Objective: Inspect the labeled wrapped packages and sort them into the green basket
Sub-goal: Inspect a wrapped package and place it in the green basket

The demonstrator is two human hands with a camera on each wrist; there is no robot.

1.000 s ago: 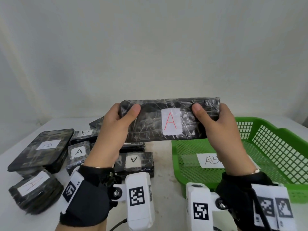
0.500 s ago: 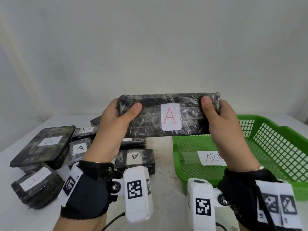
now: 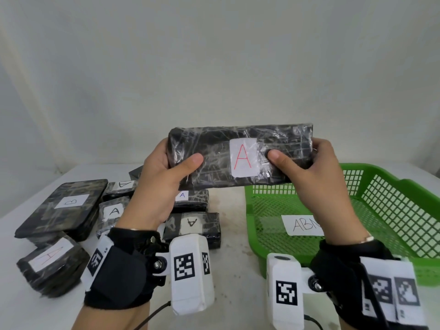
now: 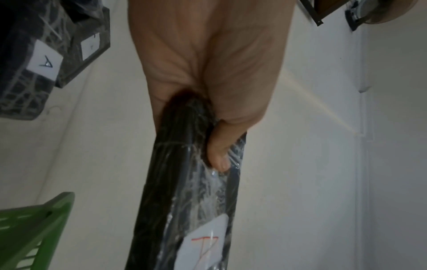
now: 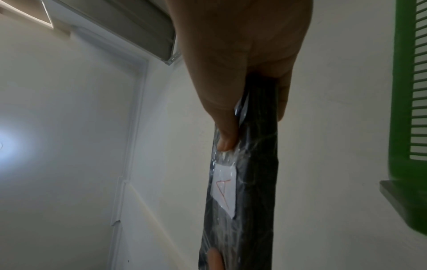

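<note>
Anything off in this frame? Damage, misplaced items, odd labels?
No damage shows. The long black plastic-wrapped package with the red A label is level, held by left hand and right hand. One oddity: the flat black package on the left reads B, the readable others A.

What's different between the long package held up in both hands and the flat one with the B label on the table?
The held package is long and narrow; the B package is broader and flatter. The held package is lifted in the air, gripped by the left hand and right hand, while the B package lies on top of other packages at the table's left. The held package's label shows a red A; the B package's letter is dark. Both are dark, plastic-wrapped, with white paper labels.
</note>
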